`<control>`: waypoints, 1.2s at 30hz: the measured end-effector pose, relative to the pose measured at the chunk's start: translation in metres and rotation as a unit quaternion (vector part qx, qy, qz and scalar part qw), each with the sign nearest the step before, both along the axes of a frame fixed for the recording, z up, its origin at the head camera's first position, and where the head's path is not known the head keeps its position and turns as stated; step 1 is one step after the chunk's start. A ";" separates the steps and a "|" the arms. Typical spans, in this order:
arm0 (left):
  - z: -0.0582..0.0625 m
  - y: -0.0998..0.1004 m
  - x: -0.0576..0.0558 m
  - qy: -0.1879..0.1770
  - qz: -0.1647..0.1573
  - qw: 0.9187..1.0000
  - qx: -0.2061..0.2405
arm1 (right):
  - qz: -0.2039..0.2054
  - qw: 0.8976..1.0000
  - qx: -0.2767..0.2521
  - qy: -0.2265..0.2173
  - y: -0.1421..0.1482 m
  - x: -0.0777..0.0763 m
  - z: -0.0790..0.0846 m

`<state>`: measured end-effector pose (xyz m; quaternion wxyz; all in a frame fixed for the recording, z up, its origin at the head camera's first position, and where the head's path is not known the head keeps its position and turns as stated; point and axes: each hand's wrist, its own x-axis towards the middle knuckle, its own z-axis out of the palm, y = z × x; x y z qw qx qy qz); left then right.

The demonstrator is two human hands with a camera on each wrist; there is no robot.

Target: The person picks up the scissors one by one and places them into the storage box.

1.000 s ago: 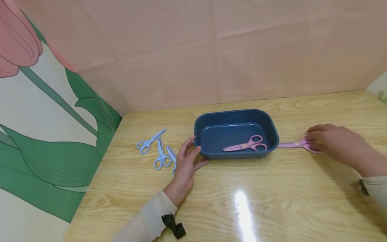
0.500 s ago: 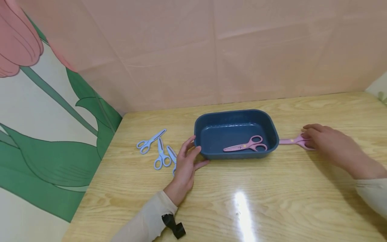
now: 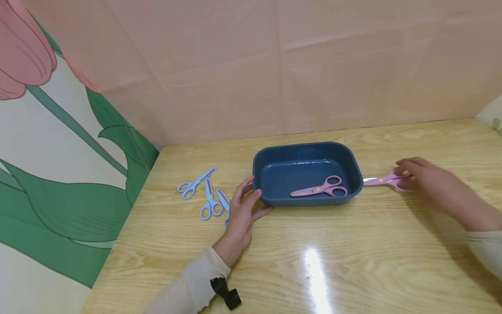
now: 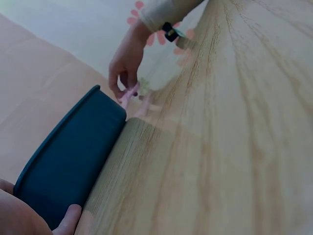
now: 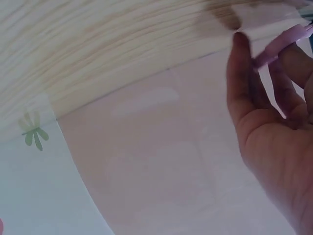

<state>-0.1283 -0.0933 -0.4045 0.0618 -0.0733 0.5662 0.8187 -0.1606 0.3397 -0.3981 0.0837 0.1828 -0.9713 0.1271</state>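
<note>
Light wood-grain bench [image 3: 372,261], pinkish sheet [image 3: 219,78] at the far side. Right hand [image 3: 437,189] is pretty much closed up, pinching pink scissors [image 3: 379,180] by the loops, blades pointing left at the dark blue tray [image 3: 306,202]. Can't tell if the tips touch it. Left hand [image 3: 240,218] is spread fairly wide against the tray's left end. Another pink pair [image 3: 313,190] lies inside, near side; three blue pairs [image 3: 209,194] sit left on the bench.

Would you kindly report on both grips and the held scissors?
Left grip touching blue tray; right grip holding pink scissors; tray hides blade tips, head view.
</note>
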 end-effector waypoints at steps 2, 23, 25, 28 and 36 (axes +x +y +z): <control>0.000 0.000 0.000 0.001 -0.001 1.000 -0.001 | 0.003 0.999 -0.026 0.026 0.001 0.000 0.001; -0.002 0.000 0.000 0.008 -0.001 1.000 -0.001 | 0.051 0.980 -0.063 0.181 0.009 0.000 0.012; -0.002 0.000 0.000 0.007 0.000 1.000 -0.001 | 0.061 0.979 -0.065 0.184 0.010 -0.001 0.012; -0.002 0.000 0.000 0.006 0.002 1.000 -0.001 | 0.061 0.979 -0.069 0.180 0.010 -0.001 0.012; -0.002 0.000 0.000 0.003 -0.001 1.000 -0.001 | 0.079 0.974 -0.098 0.188 0.009 -0.003 0.010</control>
